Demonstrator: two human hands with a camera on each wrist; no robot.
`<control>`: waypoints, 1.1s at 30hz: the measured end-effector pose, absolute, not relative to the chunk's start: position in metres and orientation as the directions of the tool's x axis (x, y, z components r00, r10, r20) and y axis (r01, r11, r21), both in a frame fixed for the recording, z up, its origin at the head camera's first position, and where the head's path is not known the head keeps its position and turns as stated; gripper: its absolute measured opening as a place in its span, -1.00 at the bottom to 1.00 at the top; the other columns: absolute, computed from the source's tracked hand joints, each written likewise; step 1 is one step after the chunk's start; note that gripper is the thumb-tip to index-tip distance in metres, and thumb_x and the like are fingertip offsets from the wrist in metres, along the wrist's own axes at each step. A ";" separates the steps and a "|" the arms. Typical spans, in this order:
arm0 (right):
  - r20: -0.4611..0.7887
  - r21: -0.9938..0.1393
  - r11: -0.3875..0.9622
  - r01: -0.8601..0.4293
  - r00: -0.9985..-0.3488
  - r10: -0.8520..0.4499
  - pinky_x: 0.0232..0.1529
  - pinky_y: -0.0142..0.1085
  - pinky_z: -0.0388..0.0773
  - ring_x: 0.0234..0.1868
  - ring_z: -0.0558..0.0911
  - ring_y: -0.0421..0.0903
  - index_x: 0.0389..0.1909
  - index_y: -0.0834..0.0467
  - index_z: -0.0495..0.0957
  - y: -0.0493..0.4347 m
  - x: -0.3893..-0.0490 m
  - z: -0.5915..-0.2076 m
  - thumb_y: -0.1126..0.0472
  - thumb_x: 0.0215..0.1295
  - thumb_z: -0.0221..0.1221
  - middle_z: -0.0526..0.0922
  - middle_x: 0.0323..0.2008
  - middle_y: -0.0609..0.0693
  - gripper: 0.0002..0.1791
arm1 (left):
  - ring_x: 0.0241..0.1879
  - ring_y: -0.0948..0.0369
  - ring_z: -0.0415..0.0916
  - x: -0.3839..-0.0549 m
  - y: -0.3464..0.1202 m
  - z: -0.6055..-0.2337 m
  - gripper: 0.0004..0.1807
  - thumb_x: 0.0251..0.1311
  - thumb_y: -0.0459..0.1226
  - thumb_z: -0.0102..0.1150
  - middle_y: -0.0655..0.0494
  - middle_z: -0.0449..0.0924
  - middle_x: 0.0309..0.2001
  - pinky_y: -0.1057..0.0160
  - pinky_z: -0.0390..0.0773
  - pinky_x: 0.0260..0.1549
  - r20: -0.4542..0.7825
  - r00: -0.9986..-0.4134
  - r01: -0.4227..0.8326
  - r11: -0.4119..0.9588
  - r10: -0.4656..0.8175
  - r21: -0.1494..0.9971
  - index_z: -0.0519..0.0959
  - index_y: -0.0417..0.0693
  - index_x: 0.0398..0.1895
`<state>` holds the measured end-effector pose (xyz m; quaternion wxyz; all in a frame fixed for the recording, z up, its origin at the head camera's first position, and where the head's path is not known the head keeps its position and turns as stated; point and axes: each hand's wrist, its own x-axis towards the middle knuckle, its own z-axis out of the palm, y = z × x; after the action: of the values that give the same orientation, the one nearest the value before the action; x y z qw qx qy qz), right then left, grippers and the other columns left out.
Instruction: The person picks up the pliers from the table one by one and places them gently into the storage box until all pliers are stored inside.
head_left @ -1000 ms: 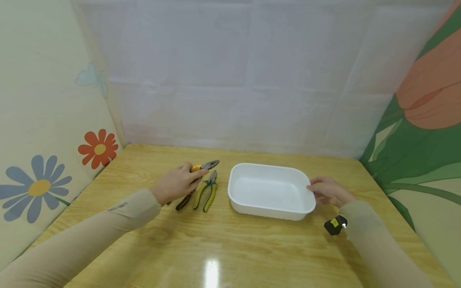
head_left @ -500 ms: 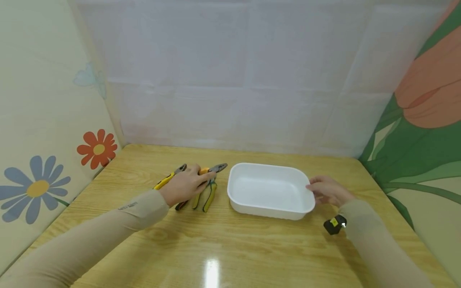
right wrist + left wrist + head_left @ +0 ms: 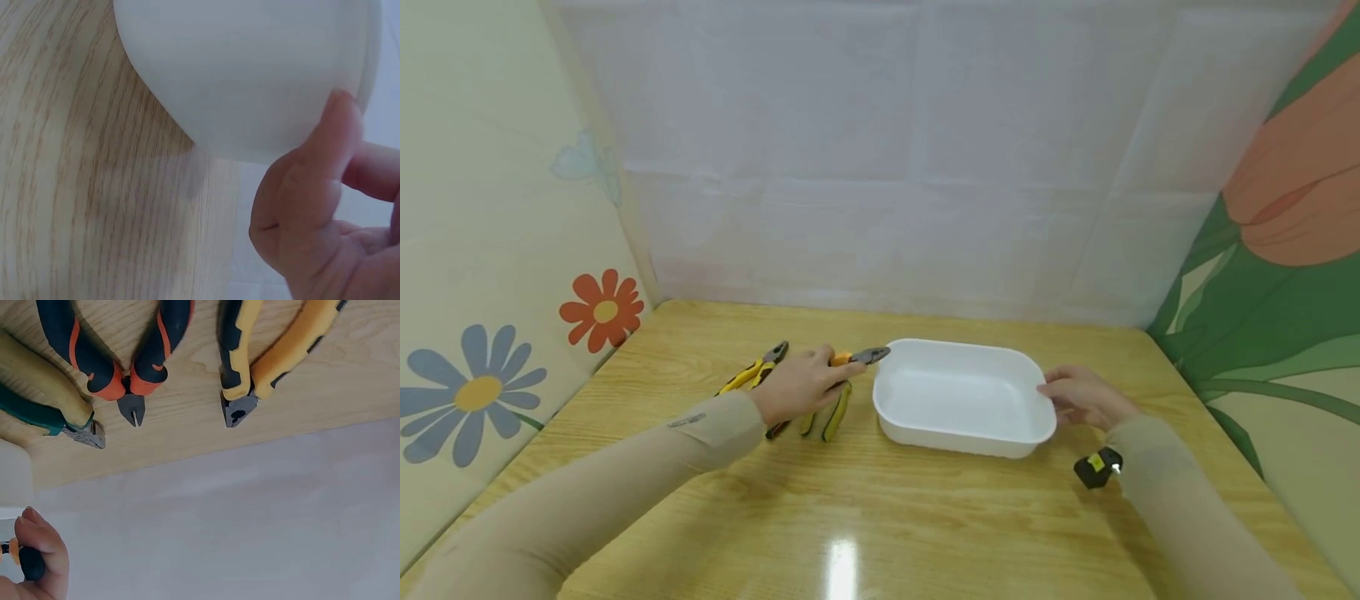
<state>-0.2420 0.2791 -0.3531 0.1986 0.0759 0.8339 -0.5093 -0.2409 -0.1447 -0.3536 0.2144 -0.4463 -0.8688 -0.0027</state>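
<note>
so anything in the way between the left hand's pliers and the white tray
Only the wall of the white tray: in the head view, the tips of the held pliers overlap its far-left corner. Nothing else visible stands between.

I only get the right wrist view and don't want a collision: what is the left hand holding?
Observer: The left hand grips pliers with an orange handle.
Operator: Where does their tip point?
Observer: Toward the tray; in the head view the tip overlaps its left rim, though I can't tell whether they touch.
Operator: Are other tools out?
Observer: Yes, a yellow-and-black pair, a dark-and-orange pair and a green-and-yellow pair of pliers lie on the table.
</note>
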 end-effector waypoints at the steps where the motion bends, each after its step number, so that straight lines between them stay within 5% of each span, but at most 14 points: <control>1: -0.406 -0.821 0.468 0.326 -0.910 -0.079 -0.17 -0.16 0.62 -0.13 0.54 0.02 0.21 0.54 0.16 0.279 -0.242 -0.353 0.28 0.44 0.03 0.45 -0.01 0.31 -0.49 | -0.63 0.23 0.16 -0.242 -0.144 -0.354 -0.59 0.24 -0.25 0.27 -0.05 0.42 -0.38 0.36 0.26 -0.67 0.381 -0.501 0.779 0.597 0.777 -0.194 0.57 0.05 0.17; 17: -0.406 -0.817 0.479 0.321 -0.910 -0.082 -0.18 -0.18 0.62 -0.13 0.54 0.03 0.19 0.52 0.19 0.280 -0.243 -0.351 0.28 0.43 0.03 0.46 -0.02 0.29 -0.53 | -0.64 0.22 0.23 -0.250 -0.124 -0.355 -0.63 0.34 -0.24 0.15 -0.09 0.43 -0.33 0.38 0.28 -0.74 0.335 -0.495 0.790 0.576 0.802 -0.211 0.54 0.11 0.20; 26: -0.404 -0.823 0.467 0.324 -0.911 -0.081 -0.21 -0.18 0.62 -0.18 0.54 0.00 0.15 0.50 0.22 0.282 -0.242 -0.353 0.29 0.43 0.04 0.48 -0.08 0.24 -0.57 | -0.66 0.23 0.22 -0.257 -0.115 -0.359 -0.66 0.32 -0.24 0.18 -0.08 0.44 -0.36 0.38 0.28 -0.74 0.361 -0.407 0.816 0.511 0.839 -0.269 0.55 0.10 0.16; 33: -0.411 -0.824 0.460 0.332 -0.908 -0.080 -0.21 -0.19 0.61 -0.16 0.53 0.02 0.16 0.50 0.22 0.281 -0.243 -0.355 0.28 0.43 0.05 0.45 -0.06 0.25 -0.55 | -0.64 0.22 0.23 -0.257 -0.106 -0.358 -0.66 0.35 -0.21 0.14 -0.08 0.47 -0.33 0.39 0.26 -0.76 0.312 -0.452 0.810 0.531 0.836 -0.248 0.54 0.14 0.17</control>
<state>-0.2427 0.2815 -0.3551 0.2005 0.0756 0.8305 -0.5141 -0.2571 -0.1056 -0.3578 0.2010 -0.4831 -0.8516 0.0317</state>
